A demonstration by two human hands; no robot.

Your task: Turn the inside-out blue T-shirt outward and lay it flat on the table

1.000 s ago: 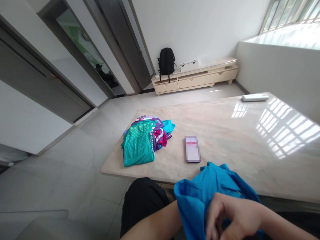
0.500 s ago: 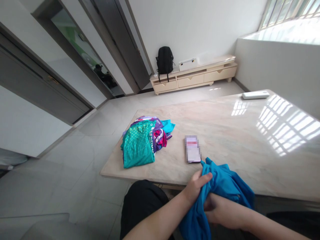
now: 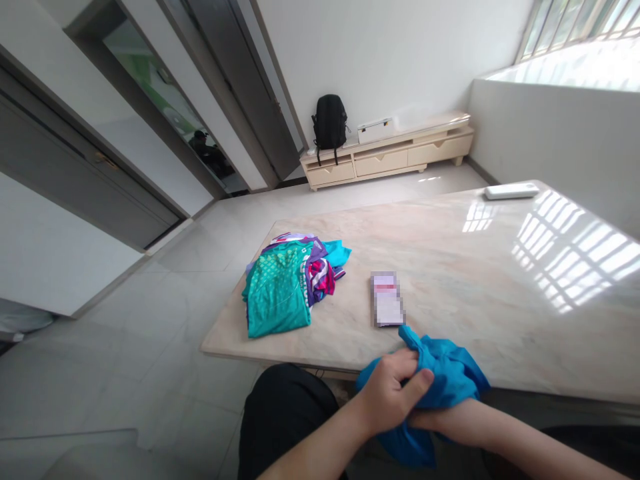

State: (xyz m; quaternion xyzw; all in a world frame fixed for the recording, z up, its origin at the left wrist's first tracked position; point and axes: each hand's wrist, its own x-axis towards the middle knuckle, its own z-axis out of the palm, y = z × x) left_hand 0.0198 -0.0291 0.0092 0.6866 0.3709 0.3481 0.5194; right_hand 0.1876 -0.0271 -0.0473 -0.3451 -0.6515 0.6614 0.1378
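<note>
A crumpled blue garment is bunched at the table's near edge, part of it hanging below the edge. My left hand is closed on its bunched fabric, with thumb and fingers curled around the folds. Under the cloth, close beside the left, my right hand grips the garment from below; its fingers are mostly hidden by the fabric. Just beyond the garment lies a phone with a blurred-out screen, near the left hand.
A heap of colourful clothes, with a green shirt on top, lies on the left of the marble table. A white case rests at the far right corner. Behind stand a low cabinet and a black backpack.
The blue garment has been gathered into a tighter bunch, its right side drawn inward. My left hand has moved slightly down and closed further; my right hand has slipped deeper beneath the cloth.
</note>
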